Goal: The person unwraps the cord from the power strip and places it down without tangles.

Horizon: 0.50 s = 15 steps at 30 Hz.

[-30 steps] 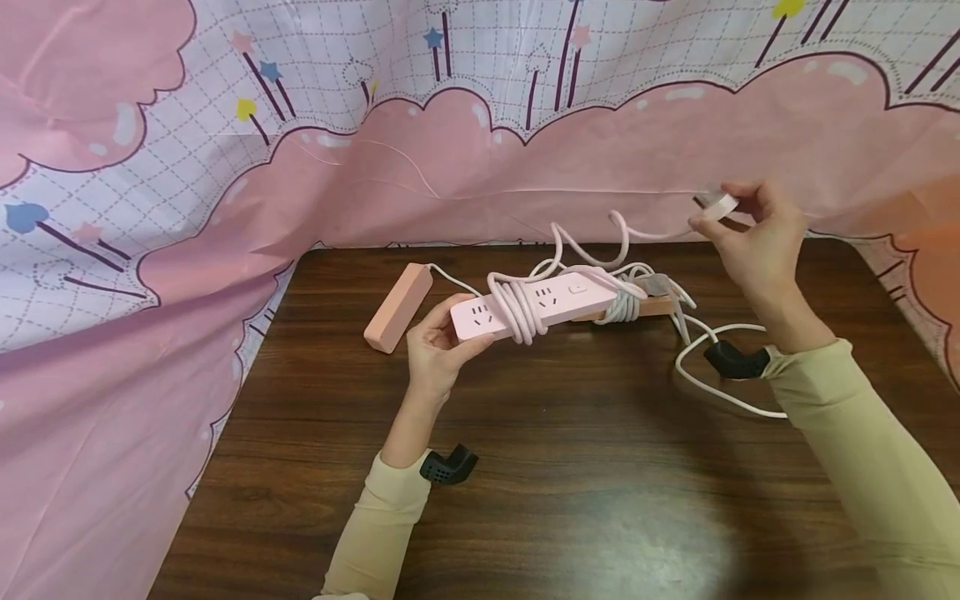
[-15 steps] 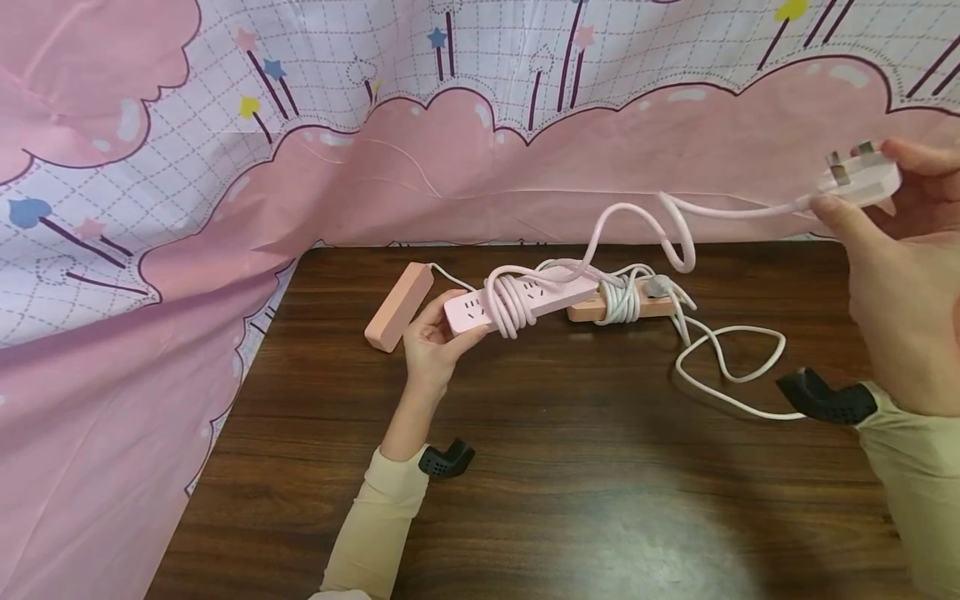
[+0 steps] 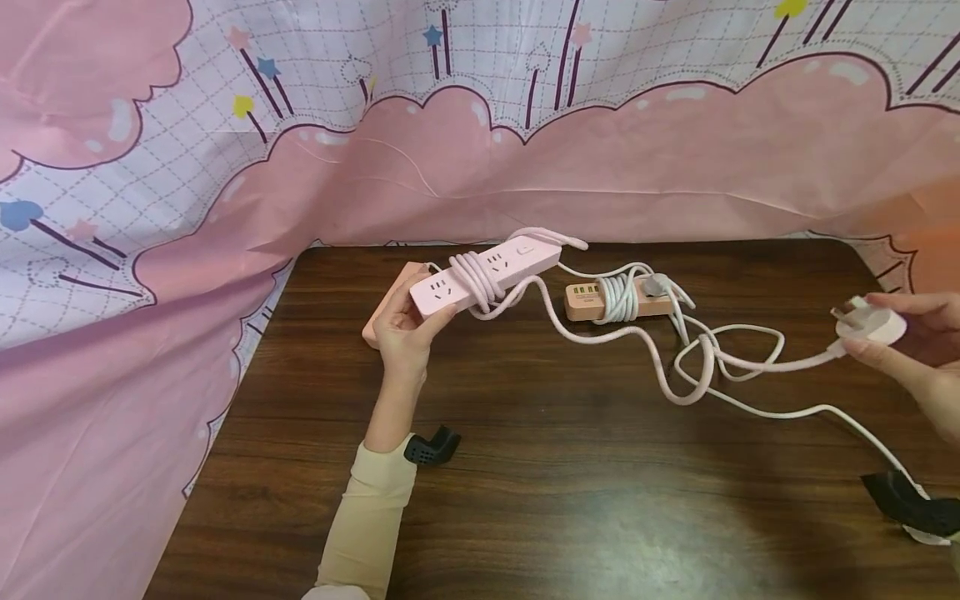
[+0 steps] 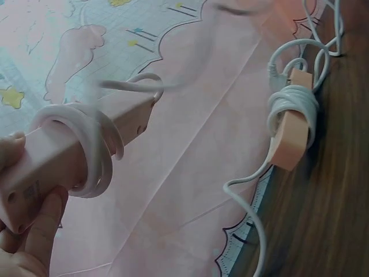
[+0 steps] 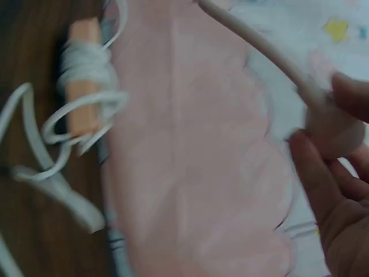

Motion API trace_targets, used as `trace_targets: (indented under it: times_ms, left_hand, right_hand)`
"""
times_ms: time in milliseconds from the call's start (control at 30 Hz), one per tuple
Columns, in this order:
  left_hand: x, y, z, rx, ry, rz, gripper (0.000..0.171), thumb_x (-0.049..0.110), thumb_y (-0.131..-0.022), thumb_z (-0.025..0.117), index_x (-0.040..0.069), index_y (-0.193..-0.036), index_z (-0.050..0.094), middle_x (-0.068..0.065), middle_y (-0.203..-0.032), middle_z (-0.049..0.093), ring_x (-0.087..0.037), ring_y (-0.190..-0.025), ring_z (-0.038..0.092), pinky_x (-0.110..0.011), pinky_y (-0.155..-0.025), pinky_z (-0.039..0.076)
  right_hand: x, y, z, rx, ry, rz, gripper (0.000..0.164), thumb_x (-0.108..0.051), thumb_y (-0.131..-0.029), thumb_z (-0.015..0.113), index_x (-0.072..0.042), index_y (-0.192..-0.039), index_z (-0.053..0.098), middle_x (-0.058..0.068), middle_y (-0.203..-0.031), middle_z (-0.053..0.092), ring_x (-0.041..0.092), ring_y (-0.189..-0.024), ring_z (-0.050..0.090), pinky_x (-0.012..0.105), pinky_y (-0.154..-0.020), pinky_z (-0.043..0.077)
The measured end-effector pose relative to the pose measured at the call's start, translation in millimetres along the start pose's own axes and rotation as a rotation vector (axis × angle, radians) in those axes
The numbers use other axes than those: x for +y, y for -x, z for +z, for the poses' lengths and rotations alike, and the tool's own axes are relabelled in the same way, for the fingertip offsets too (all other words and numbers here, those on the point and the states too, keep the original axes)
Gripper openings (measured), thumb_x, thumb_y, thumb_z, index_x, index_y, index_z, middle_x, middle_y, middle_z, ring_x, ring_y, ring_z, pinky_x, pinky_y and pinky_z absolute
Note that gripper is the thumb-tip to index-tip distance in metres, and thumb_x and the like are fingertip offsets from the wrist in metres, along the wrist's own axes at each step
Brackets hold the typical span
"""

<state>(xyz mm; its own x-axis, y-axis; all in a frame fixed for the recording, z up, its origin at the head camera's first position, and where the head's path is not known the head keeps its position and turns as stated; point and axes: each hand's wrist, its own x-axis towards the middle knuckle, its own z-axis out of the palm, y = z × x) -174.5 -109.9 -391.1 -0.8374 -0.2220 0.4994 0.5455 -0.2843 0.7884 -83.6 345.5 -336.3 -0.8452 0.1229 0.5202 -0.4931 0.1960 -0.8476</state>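
1. A long pale pink plastic power strip (image 3: 510,257) is held up over the dark brown wooden table (image 3: 570,492), left of the middle of its far edge, and is slanted with its switch end toward that edge.
2. Its socket end is gripped by the left hand (image 3: 403,342), the fingers and thumb being closed around its sides.
3. A thick pale pink cord (image 3: 607,337) is wound in several loops around the strip, and its loose length is hung in curves toward the table's right edge.
4. At the end of this cord, a rounded white plug (image 3: 883,327) with flat pins is pinched between the thumb and fingers of the right hand (image 3: 936,379), over the table's right side.
5. Near the far edge, a peach rectangular power strip (image 3: 582,305) is laid, wrapped in thin white cord (image 3: 619,298).
6. Toward the far left corner, a plain peach block (image 3: 387,302) is partly hidden by the left hand.
7. Behind the far edge, a pink-and-white patterned cloth (image 3: 600,158) is hung.
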Motion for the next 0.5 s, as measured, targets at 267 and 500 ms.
trace_targets:
  times_ms: [267, 500]
  left_hand:
    - [8.3, -4.7, 0.2, 0.029, 0.047, 0.023, 0.043, -0.019, -0.067, 0.068, -0.005, -0.107, 0.065, -0.017, -0.111, 0.062, -0.017, -0.091, 0.058, -0.023, -0.074, 0.048]
    - [16.4, -6.0, 4.5, 0.014, 0.055, 0.046, 0.049, -0.017, -0.066, 0.068, 0.014, -0.104, 0.069, -0.004, -0.102, 0.067, -0.016, -0.088, 0.058, -0.022, -0.07, 0.048]
  right_hand:
    - [41, 29, -18, -0.107, 0.291, 0.3, 0.04, 0.018, -0.076, 0.066, -0.01, -0.105, 0.061, -0.021, -0.099, 0.063, -0.007, -0.079, 0.062, 0.01, -0.061, 0.048]
    - [70, 40, -33, -0.272, 0.61, 0.464, 0.032, -0.015, -0.078, 0.077, -0.003, -0.1, 0.058, -0.029, -0.082, 0.059, -0.015, -0.068, 0.053, 0.012, -0.052, 0.045]
